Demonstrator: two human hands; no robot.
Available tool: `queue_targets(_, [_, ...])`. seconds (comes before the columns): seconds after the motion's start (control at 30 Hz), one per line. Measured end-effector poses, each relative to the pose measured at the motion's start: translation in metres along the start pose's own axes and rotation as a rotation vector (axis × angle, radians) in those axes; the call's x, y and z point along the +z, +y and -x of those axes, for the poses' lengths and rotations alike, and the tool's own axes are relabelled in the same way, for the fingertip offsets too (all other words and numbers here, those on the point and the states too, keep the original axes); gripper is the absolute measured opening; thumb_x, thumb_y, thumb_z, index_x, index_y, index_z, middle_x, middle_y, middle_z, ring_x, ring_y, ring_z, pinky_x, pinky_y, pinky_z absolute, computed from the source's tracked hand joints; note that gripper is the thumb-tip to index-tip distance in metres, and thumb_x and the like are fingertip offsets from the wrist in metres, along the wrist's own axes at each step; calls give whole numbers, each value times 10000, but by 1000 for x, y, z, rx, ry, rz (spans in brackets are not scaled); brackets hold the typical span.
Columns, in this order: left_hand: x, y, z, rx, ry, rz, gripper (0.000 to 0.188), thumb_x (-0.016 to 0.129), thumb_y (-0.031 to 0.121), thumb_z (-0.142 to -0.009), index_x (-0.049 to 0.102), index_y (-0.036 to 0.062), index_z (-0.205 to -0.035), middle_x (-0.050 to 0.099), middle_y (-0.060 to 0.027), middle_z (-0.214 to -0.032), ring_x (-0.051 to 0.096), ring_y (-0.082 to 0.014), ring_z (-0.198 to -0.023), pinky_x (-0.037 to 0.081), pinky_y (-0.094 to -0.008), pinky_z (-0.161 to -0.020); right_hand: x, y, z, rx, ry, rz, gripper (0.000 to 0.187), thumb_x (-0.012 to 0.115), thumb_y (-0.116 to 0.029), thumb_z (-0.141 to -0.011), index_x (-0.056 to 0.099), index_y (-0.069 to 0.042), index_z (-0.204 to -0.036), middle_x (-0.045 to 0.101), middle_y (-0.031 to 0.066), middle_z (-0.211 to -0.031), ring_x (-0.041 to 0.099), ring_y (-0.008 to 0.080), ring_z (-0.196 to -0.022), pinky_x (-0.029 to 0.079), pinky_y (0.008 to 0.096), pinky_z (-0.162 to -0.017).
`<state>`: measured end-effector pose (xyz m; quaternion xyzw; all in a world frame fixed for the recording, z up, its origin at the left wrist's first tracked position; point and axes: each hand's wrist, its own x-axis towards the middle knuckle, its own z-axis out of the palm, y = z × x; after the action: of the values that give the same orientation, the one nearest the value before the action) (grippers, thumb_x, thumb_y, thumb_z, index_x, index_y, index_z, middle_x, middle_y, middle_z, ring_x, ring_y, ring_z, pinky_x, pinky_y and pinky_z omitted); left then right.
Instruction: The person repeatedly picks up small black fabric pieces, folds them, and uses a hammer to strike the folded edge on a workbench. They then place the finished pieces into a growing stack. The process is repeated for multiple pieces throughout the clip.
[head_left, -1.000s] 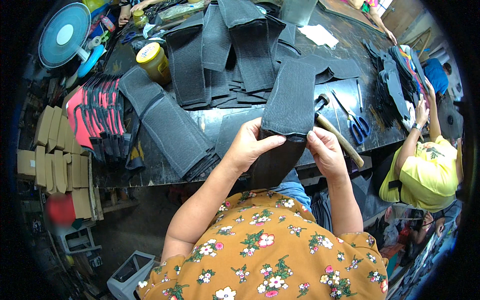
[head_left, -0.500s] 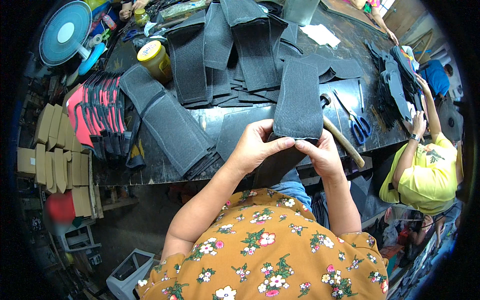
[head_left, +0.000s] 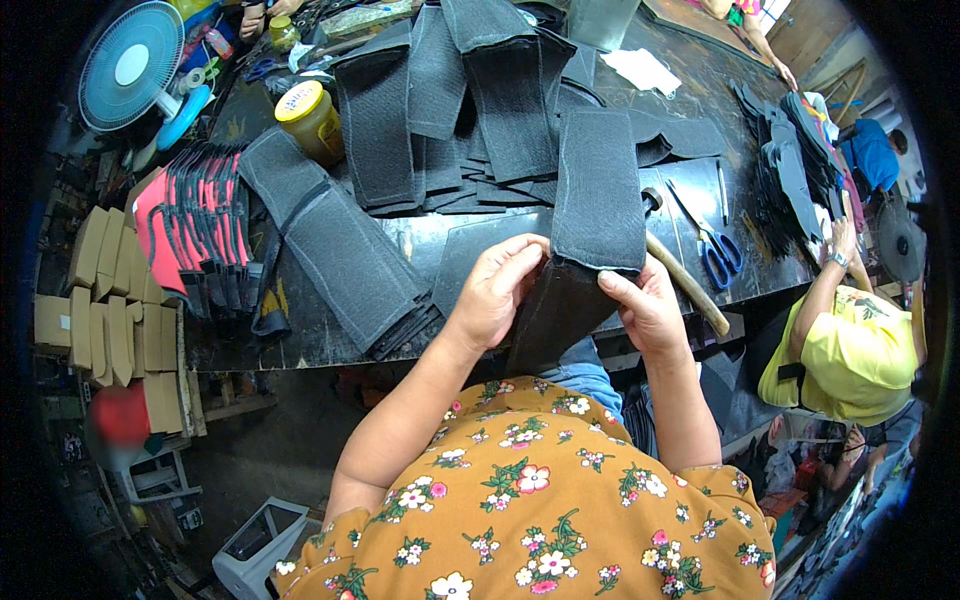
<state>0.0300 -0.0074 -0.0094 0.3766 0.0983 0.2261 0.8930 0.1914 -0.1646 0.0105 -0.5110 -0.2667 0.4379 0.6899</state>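
Observation:
A dark grey stitched fabric strip [head_left: 598, 190] is bent over in front of me, its upper panel on the table side and a darker flap [head_left: 560, 305] hanging toward my lap. Pale stitching runs along its borders. My right hand [head_left: 648, 305] grips the strip at the right end of the fold, thumb on top and fingers hidden behind. At its left edge my left hand [head_left: 500, 290] is closed, thumb and forefinger pinching the fabric. Just right of the strip lies a hammer [head_left: 690, 285] with a wooden handle.
Blue-handled scissors [head_left: 718, 255] lie beyond the hammer. Stacks of grey fabric pieces [head_left: 350, 270] and pink-and-black pieces [head_left: 195, 220] cover the left side. A yellow-lidded jar [head_left: 310, 120] stands behind them. A co-worker in a yellow shirt [head_left: 850, 350] handles dark pieces [head_left: 785, 165] at right.
My left hand has moved from the middle of the fold to the strip's left edge, uncovering the hanging flap. My right hand stays at the fold. The co-worker's arms have shifted.

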Motion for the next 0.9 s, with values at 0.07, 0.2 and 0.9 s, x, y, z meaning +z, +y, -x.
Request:
queue_targets(0.07, [1, 8, 0, -8, -9, -70, 184, 644, 181, -1086, 667, 23, -1179, 680, 23, -990, 629, -61, -929, 518, -236, -861, 0, -1, 0, 24, -5, 9, 417, 823, -113, -942, 692, 0, -1322, 756, 70, -1241, 684, 141, -1134, 516, 332, -1048])
queue_targets(0.2, [19, 1, -5, 79, 14, -317, 234, 739, 106, -1031, 657, 13, -1229, 744, -22, -1094, 688, -76, -971, 558, -249, -840, 2, 2, 0, 79, -41, 63, 413, 823, -121, -945, 694, 0, -1318, 758, 63, -1235, 683, 137, -1135, 517, 324, -1044])
queue_targets(0.9, [-7, 32, -5, 499, 104, -1318, 555, 726, -4, -882, 667, 84, -1426, 675, -210, -1123, 668, -303, -833, 547, -359, -749, -44, -18, 6, -336, 138, 1131, 546, 836, -158, -891, 653, -24, -1388, 659, 149, -1278, 637, 304, -1197, 501, 413, -1061])
